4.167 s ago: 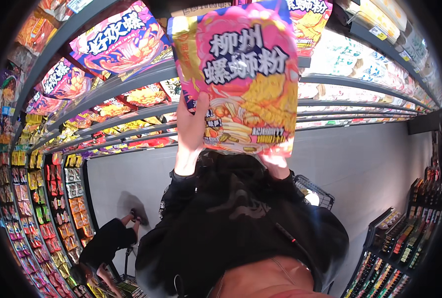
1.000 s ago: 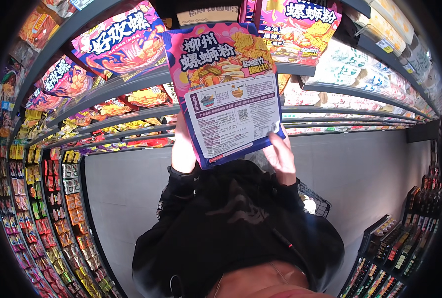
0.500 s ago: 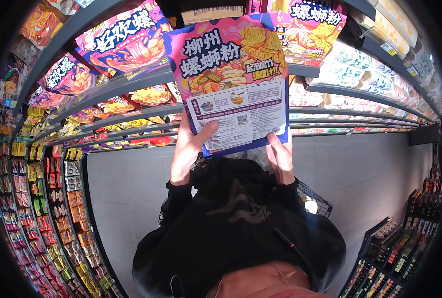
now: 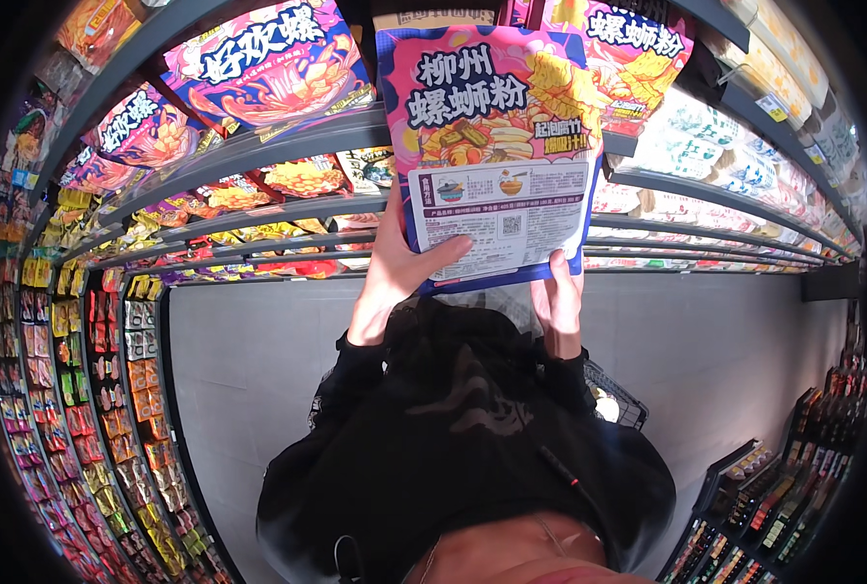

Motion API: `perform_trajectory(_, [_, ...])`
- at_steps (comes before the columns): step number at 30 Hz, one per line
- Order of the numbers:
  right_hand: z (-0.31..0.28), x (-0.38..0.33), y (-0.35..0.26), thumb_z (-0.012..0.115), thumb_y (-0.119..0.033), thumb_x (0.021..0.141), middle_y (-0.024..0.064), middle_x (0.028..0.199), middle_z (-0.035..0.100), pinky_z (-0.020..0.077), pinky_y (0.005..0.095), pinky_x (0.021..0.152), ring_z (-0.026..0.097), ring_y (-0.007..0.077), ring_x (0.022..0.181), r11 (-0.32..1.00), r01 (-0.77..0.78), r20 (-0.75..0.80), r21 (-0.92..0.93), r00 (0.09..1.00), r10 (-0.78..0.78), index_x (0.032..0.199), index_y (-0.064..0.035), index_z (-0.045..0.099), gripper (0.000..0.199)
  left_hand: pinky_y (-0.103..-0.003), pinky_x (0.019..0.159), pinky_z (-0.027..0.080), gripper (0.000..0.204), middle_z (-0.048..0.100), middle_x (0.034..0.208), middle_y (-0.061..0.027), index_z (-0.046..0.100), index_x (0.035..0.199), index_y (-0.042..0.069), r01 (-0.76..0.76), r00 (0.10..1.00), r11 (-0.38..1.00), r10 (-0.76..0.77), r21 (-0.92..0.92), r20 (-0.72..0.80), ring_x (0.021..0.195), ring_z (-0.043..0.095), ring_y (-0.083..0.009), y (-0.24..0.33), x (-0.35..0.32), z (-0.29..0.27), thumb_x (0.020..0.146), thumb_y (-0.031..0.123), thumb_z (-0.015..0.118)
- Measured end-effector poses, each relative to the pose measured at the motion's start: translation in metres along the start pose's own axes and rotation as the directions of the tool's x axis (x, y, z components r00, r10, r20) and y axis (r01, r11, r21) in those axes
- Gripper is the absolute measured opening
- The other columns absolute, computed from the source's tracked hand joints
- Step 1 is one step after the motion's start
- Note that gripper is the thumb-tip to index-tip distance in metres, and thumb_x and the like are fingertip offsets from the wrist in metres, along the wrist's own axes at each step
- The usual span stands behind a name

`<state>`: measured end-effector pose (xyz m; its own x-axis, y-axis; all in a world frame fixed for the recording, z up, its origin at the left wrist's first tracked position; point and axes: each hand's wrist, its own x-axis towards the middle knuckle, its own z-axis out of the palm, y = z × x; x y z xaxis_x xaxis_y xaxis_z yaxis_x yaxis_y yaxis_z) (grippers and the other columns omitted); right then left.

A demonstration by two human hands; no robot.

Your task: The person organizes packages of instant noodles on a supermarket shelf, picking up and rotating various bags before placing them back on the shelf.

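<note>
A large pink and blue bag of instant noodles [image 4: 497,146] is held up in front of the shelves, with its white label panel toward me. My left hand [image 4: 401,263] grips its lower left side, the thumb lying across the label and the fingers hidden behind. At the bottom right corner, my right hand [image 4: 558,297] holds the bag with its thumb on the front; its other fingers are mostly behind. Food pictures fill the bag's upper half, above the printed panel.
Similar pink and purple noodle bags [image 4: 268,68] stand on the upper shelf [image 4: 248,146]. White packs [image 4: 706,136] line the right side. Small snack packets [image 4: 83,419] hang in rows at the left. A wire basket [image 4: 616,397] is beside me, and a rack of bottles [image 4: 774,496] stands lower right.
The bag has shifted to the right and slightly up, turning a little more upright, with both hands still on it. My left thumb reaches farther across the label.
</note>
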<state>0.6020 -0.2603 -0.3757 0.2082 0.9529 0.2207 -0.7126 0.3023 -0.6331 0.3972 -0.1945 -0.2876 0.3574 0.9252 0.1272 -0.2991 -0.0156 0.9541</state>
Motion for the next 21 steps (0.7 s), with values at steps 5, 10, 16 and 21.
perform_trajectory(5, [0.01, -0.001, 0.0, 0.057, -0.018, 0.096, 0.0101, 0.143, 0.044, 0.0315, 0.042, 0.11, 0.041, 0.0248, 0.131, 1.0, 0.018, -0.097, -0.005, 0.995, -0.018, 0.144, -0.0027, 0.034, 0.055, -0.03, 0.093, 0.046, 0.064, 0.057, 0.124, -0.0114, 0.033, 0.141, -0.001, -0.079, 0.996, 0.989, 0.082, 0.121, -0.026, 0.108, 0.057, -0.016, -0.004, 0.005, -0.001, 0.087, 0.005, 0.068])
perform_trajectory(10, [0.003, -0.003, -0.005, 0.058, -0.02, 0.096, 0.0095, 0.143, 0.043, 0.0312, 0.0437, 0.111, 0.041, 0.0249, 0.132, 0.997, 0.066, -0.138, -0.05, 0.988, -0.073, 0.145, -0.006, 0.034, 0.056, -0.03, 0.072, 0.049, 0.014, 0.058, 0.092, -0.0086, 0.059, 0.103, 0.001, -0.411, 0.601, 0.699, 0.691, 0.586, -0.403, 0.082, 0.056, -0.0166, 0.021, 0.004, 0.006, 0.092, 0.004, 0.049])
perform_trajectory(16, [0.007, -0.004, -0.012, 0.054, -0.019, 0.098, 0.0087, 0.141, 0.046, 0.0343, 0.0432, 0.11, 0.044, 0.0247, 0.13, 0.998, 0.054, -0.341, -0.037, 0.938, -0.064, 0.141, -0.0072, 0.039, 0.047, -0.029, 0.053, 0.029, 0.047, 0.049, 0.067, 0.0023, 0.062, 0.066, 0.014, -0.763, 0.506, 0.61, 0.77, -0.215, 0.389, 0.055, 0.041, -0.0134, 0.105, -0.043, 0.027, 0.092, 0.052, 0.058])
perform_trajectory(21, [0.009, -0.007, -0.006, 0.051, -0.018, 0.099, 0.0082, 0.141, 0.047, 0.0353, 0.0415, 0.109, 0.044, 0.0234, 0.129, 0.999, 0.041, -0.39, 0.032, 0.921, -0.025, 0.14, -0.0082, 0.041, 0.043, -0.044, 0.055, 0.042, 0.044, 0.053, 0.092, -0.0087, 0.055, 0.108, 0.008, -0.941, 0.32, 0.311, 0.706, 0.129, 0.632, 0.076, 0.05, -0.0199, 0.143, -0.076, 0.037, 0.095, 0.049, 0.052])
